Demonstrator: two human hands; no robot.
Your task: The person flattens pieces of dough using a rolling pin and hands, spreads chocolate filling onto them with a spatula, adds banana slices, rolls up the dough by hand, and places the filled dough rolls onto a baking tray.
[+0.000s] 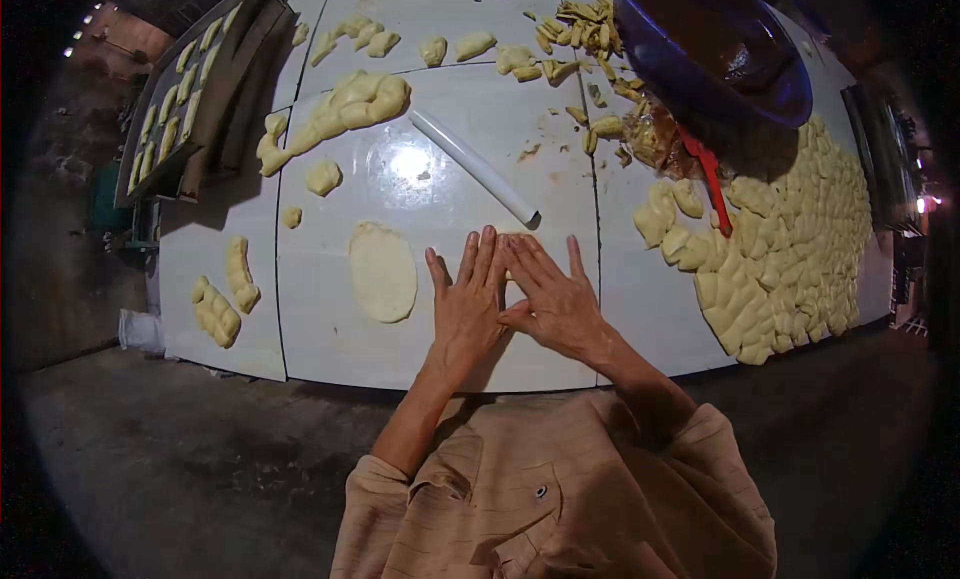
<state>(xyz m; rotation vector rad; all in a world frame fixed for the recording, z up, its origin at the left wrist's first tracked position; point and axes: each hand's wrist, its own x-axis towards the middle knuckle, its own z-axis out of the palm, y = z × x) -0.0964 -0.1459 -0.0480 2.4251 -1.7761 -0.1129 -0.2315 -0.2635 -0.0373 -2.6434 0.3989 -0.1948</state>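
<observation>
Head view: white rod [475, 169] as landmark. Dough piece [513, 291] just below rod's near end, mostly hidden by left hand [468, 304] and right hand [560, 304]: palms down, fingers partly spread. Rod end sits close ahead of fingertips. Flat dough oval [383, 274] left of rod; blue basin [690, 74], red tool [708, 174], dough spread [790, 254] right.

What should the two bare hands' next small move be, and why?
Probably a light forward press-and-roll on the pale yellow dough piece, mostly hidden under the left hand and right hand: both lie over it, fingers extended. The smooth white cylindrical tube lies beyond them, in neither hand, so palm pressure seems the nearer step than using it.
</observation>
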